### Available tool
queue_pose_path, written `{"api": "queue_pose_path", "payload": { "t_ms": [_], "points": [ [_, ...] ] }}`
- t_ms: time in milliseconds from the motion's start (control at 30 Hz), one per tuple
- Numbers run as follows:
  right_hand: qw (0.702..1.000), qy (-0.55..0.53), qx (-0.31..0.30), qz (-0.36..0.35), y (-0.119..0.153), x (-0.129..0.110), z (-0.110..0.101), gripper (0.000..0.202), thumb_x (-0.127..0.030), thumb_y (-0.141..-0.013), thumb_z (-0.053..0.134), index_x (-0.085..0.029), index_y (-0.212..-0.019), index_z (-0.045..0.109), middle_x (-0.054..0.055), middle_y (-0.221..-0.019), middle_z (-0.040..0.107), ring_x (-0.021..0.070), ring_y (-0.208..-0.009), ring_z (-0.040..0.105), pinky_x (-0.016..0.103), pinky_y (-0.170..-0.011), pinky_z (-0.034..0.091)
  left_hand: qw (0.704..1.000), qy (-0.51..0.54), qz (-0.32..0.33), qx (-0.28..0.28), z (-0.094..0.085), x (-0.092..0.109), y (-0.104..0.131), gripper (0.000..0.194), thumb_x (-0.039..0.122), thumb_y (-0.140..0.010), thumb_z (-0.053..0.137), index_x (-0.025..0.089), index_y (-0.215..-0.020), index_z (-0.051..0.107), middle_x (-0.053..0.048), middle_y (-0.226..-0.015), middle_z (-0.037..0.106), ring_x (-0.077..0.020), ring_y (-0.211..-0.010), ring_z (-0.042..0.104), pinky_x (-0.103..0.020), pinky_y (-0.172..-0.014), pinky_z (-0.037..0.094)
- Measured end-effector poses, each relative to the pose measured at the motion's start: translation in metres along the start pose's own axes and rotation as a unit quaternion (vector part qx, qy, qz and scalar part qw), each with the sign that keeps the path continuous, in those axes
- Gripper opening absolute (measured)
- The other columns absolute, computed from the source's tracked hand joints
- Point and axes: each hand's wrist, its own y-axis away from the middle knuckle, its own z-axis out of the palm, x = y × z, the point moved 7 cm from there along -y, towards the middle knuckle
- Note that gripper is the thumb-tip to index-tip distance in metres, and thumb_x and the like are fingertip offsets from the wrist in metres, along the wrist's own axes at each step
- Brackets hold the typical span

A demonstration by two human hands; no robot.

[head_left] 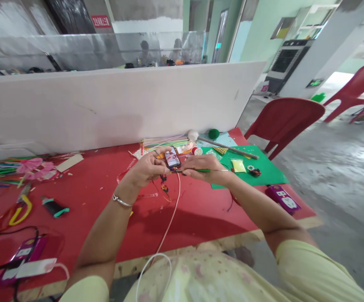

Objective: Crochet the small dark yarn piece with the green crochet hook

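Note:
My left hand point(149, 168) is closed in a pinch on a small dark piece of work point(163, 178) with thin dark strands that hang below the fingers. Close by on its right, my right hand point(205, 167) is closed around a thin tool with a green handle point(203, 170), whose metal shaft sticks out behind the hand. The tool's front end meets the dark piece between the two hands. Just beyond the fingertips lies a lit phone point(172, 157), with a white cable point(173, 216) running from it toward my body.
On the red table point(106, 209) lie yellow-handled scissors point(21, 209), a black and teal tool point(55, 207), pink material point(35, 167) and coloured strips. At right are a green mat point(263, 163), a yellow packet point(238, 166) and a purple box point(282, 199). A white partition point(122, 105) stands behind.

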Motion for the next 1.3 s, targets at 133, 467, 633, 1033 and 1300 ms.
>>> {"api": "queue_pose_path", "payload": {
  "t_ms": [133, 467, 633, 1033, 1300],
  "points": [
    [0.976, -0.164, 0.041, 0.141, 0.007, 0.027, 0.005, 0.027, -0.041, -0.098, 0.07, -0.017, -0.091, 0.082, 0.005, -0.083, 0.079, 0.014, -0.074, 0.072, 0.026, -0.07, 0.063, 0.999, -0.009, 0.031, -0.024, 0.005, 0.005, 0.001, 0.095, 0.015, -0.06, 0.094, 0.012, -0.147, 0.057, 0.002, -0.066, 0.069, -0.0042, -0.043, 0.041, -0.017, -0.042, 0.025],
    [0.896, -0.207, 0.325, 0.222, 0.036, 0.054, 0.046, 0.037, -0.056, -0.093, 0.07, -0.021, -0.084, 0.075, 0.003, -0.082, 0.07, 0.0145, -0.072, 0.064, 0.027, -0.066, 0.058, 0.977, 0.045, 0.154, 0.143, 0.017, -0.007, -0.003, 0.079, 0.019, -0.061, 0.092, 0.014, -0.136, 0.067, 0.005, -0.067, 0.065, -0.0024, -0.043, 0.036, -0.018, -0.042, 0.024],
    [0.942, -0.068, 0.298, 0.142, 0.029, 0.039, 0.042, 0.031, -0.043, -0.101, 0.065, -0.02, -0.083, 0.076, 0.003, -0.076, 0.071, 0.0156, -0.074, 0.065, 0.031, -0.074, 0.056, 0.958, -0.042, 0.198, 0.204, 0.014, -0.006, 0.008, 0.081, 0.01, -0.069, 0.085, 0.021, -0.146, 0.063, 0.002, -0.074, 0.072, -0.0064, -0.053, 0.049, -0.017, -0.049, 0.035],
    [0.911, 0.007, 0.407, 0.063, 0.03, 0.034, 0.061, 0.035, -0.055, -0.099, 0.063, -0.024, -0.106, 0.077, 0.008, -0.095, 0.078, 0.0214, -0.088, 0.072, 0.037, -0.081, 0.06, 0.946, 0.24, 0.171, 0.132, 0.03, -0.019, 0.001, 0.1, 0.015, -0.069, 0.091, 0.028, -0.159, 0.048, 0.013, -0.063, 0.058, 0.0009, -0.036, 0.027, -0.014, -0.036, 0.022],
    [0.921, 0.038, 0.385, 0.056, 0.029, 0.044, 0.06, 0.053, -0.073, -0.091, 0.062, -0.025, -0.104, 0.079, 0.01, -0.089, 0.076, 0.0263, -0.087, 0.071, 0.046, -0.085, 0.06, 0.945, 0.229, 0.169, 0.161, 0.026, -0.011, 0.006, 0.112, 0.012, -0.061, 0.097, 0.026, -0.16, 0.047, 0.017, -0.053, 0.047, -0.0012, -0.037, 0.035, -0.013, -0.039, 0.029]
  ]
}}
